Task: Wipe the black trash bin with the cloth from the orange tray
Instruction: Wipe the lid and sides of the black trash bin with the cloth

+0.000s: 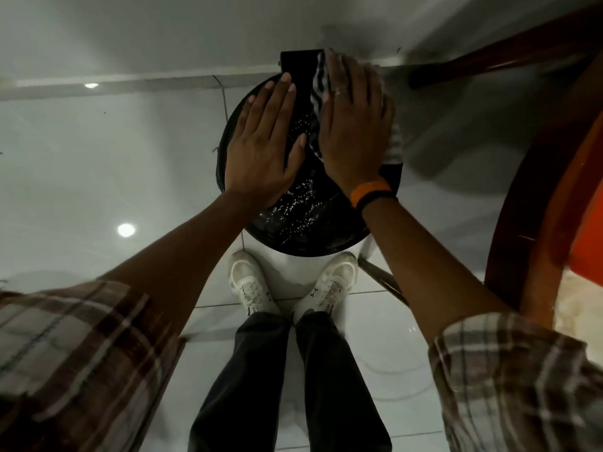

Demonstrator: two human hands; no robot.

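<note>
Dim indoor scene, light coming from overhead. Two ceiling lamps are glaring off the glossy floor (98, 177) as bright round spots at left. Specks on the black trash bin (293, 203) lid are glinting white. A soft shadow is falling across the floor right of the bin. Wide-angle lens is bending lines hard at the edges; plaid sleeves (65, 353) in the lower corners are blurring, and the far fingertips are smearing.
</note>
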